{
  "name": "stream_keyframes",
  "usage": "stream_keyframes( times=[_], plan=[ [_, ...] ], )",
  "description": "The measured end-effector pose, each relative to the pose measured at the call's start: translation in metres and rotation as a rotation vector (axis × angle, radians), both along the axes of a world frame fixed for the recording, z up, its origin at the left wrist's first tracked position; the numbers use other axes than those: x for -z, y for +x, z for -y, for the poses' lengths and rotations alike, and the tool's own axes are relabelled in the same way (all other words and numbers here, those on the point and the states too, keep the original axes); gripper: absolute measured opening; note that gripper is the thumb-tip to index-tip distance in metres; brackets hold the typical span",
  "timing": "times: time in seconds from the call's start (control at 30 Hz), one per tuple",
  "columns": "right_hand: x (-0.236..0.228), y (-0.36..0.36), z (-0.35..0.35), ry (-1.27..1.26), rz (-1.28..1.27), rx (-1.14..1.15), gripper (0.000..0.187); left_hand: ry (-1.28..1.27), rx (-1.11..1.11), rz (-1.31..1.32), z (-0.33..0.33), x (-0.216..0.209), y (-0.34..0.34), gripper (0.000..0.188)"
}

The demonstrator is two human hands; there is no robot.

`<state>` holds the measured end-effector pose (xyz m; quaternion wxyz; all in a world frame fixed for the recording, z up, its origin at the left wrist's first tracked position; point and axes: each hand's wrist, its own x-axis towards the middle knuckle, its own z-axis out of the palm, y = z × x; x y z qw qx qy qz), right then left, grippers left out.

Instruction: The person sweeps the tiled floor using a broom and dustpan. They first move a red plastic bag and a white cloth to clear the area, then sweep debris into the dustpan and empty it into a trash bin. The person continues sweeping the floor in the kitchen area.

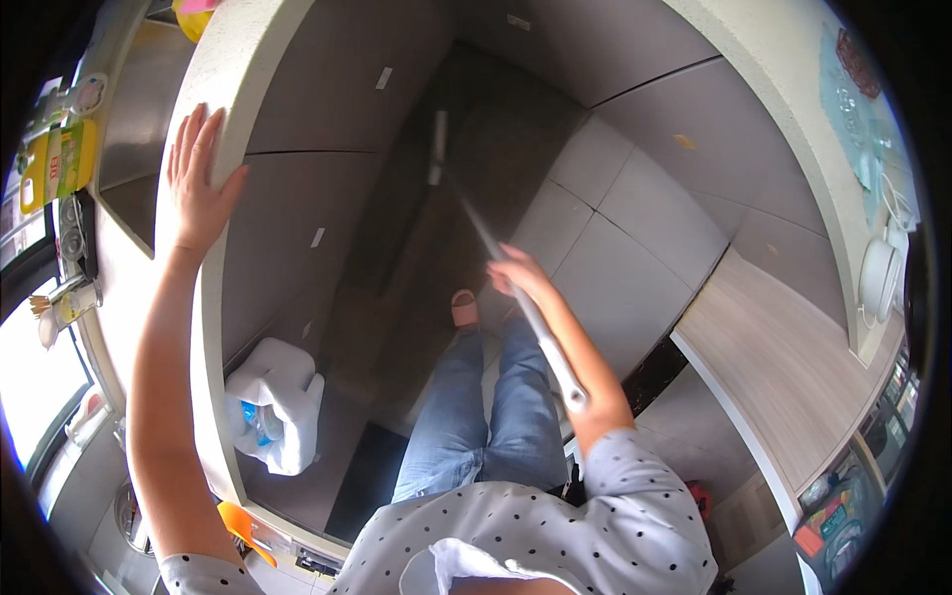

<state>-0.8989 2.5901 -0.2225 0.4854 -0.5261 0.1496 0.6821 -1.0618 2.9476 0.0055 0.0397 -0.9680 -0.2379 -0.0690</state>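
Note:
My left hand [201, 178] lies flat on the pale countertop [260, 59] at the left, its fingers stretched out, nothing in it. In the middle, my right hand [518, 272] is wrapped round the light grey pole of a flat mop [543, 337]. The pole slants from beside my right forearm down to the floor. Its narrow, bar-shaped head [437, 149] is blurred and rests over the dark floor strip [397, 248] between the cabinets. Whether a cloth is fixed under the head cannot be made out.
Grey cabinets [307, 99] line the left and far sides. A bin lined with a white bag [283, 382] hangs or stands against the left cabinets. Pale floor tiles [595, 223] lie to the right, beside a wooden surface [773, 327]. My foot wears a pink slipper [464, 309].

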Motion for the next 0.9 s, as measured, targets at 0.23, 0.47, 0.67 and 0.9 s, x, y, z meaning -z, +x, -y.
stream_keyframes(
  times=[0.23,0.47,0.67,0.9],
  plan=[
    [0.052,0.042,0.064,-0.168,0.159,-0.135,0.064,-0.018,-0.015,-0.034,-0.001,-0.002,-0.003,0.067],
    [-0.042,0.056,0.113,-0.256,0.292,-0.078,0.056,-0.006,-0.008,-0.032,0.0,-0.003,0.0,0.066],
    [0.043,0.029,-0.038,-0.049,0.07,0.051,0.053,-0.041,0.032,0.023,-0.005,0.005,0.0,0.065],
    [0.028,0.073,0.107,-0.314,0.215,0.065,0.06,-0.042,0.027,0.045,-0.006,0.008,-0.004,0.066]
  ],
)
